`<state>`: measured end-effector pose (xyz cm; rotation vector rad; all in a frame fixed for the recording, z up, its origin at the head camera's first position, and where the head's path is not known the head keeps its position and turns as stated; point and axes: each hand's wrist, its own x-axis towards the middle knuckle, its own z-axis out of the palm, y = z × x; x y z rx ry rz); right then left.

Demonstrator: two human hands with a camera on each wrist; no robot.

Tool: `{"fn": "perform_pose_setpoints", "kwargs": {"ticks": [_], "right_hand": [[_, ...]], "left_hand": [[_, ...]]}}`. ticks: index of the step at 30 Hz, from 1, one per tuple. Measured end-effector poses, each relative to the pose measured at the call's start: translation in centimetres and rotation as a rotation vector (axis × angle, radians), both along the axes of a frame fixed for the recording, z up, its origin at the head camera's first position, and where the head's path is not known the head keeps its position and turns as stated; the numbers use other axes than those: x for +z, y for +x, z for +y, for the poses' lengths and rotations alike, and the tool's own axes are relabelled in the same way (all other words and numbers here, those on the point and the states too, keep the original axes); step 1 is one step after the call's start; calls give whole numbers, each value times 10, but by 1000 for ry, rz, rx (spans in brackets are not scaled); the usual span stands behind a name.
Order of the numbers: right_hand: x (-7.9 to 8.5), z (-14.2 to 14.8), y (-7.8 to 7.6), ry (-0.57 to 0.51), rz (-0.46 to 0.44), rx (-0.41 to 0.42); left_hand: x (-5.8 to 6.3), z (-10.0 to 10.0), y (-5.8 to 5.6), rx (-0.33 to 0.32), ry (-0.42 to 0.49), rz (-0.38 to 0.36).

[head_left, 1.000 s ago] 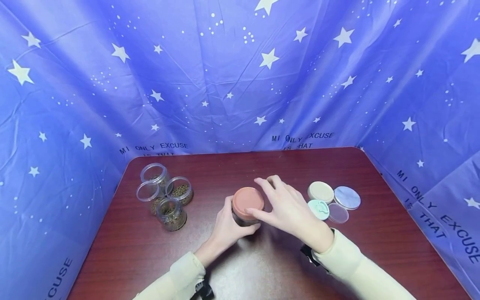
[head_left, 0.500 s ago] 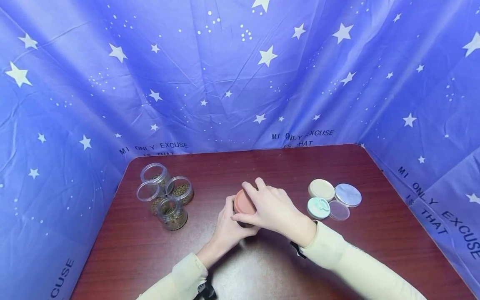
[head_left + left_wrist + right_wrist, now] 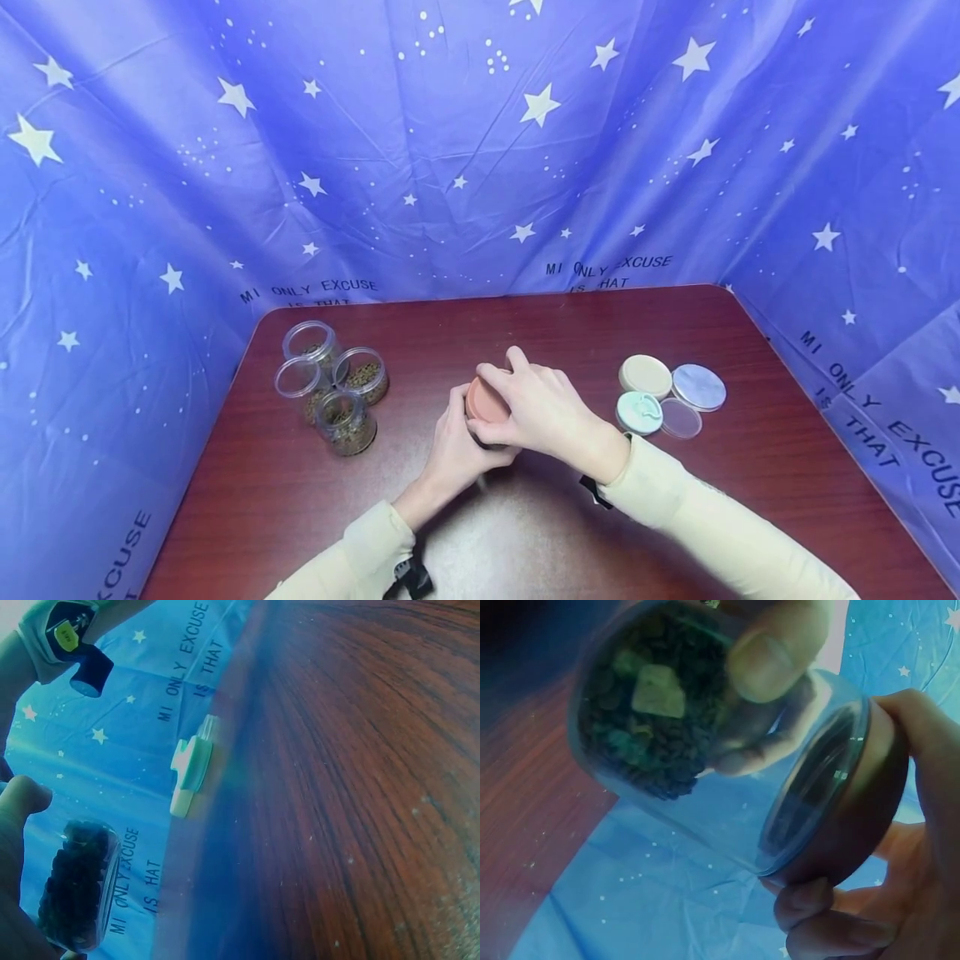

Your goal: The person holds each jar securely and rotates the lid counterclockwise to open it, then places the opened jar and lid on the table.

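Note:
Just above the table, my left hand grips the body of a clear jar. Dark pellets and a pale square piece lie inside it, seen through its wall in the right wrist view. On the jar's mouth sits an orange-pink lid. My right hand holds this lid from above, thumb on the near side and fingers over the far side. In the head view the two hands cover most of the jar. The left wrist view shows the jar's pellet-filled lower part beside the left hand.
At the left stand several lidless clear jars of brown pellets, close together. Loose lids lie at the right: cream, grey-blue, mint green and clear. A blue star-patterned cloth hangs behind the table.
My right hand has moved left onto the orange-pink lid, and its fingers have closed around the rim. My left hand stays on the jar. The head view has shifted slightly.

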<state>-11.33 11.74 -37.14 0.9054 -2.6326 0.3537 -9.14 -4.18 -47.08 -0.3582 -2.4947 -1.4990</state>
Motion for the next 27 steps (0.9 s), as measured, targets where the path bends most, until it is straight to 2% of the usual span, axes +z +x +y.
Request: {"fn": "perform_pose_setpoints", "kwargs": {"ticks": [8, 16, 27], "right_hand": [[0, 3, -4, -4, -19, 27], [-2, 5, -4, -7, 13, 81], [1, 8, -7, 5, 22, 120]], "left_hand": [[1, 0, -2, 13, 18, -25], [-1, 0, 0, 4, 56, 12], [2, 2, 1, 37, 23, 8]]}}
